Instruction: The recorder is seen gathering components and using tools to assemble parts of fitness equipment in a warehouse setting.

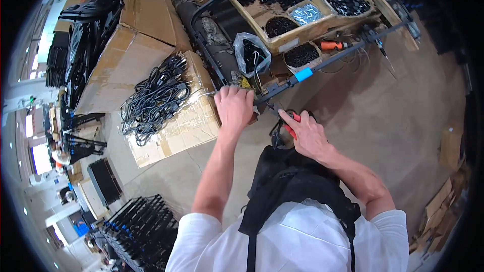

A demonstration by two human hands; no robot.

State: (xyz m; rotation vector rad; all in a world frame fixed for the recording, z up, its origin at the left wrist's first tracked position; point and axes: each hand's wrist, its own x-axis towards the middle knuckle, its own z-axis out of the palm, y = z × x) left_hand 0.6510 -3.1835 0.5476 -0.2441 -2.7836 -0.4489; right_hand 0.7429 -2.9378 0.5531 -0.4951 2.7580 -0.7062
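Observation:
A black rectangular metal frame (333, 59) with blue sleeves lies across the bench in front of me. At its near left corner my left hand (234, 107) is closed over the bar, its fingertips hidden underneath. My right hand (311, 137) grips red-handled pliers (290, 131), the forefinger stretched along them. Their dark jaws point at the frame's near corner, close to my left hand; whether they touch it I cannot tell. Dark cable or cord (276, 135) hangs just under the pliers, above my black apron.
Beyond the frame stands a wooden tray (287, 42) of small black parts and silver screws. A clear plastic bag (241, 55) and an orange-handled tool (331, 45) lie nearby. At left, coiled black cables (156, 98) rest on a carton (151, 156). Black frames (138, 231) are stacked behind left.

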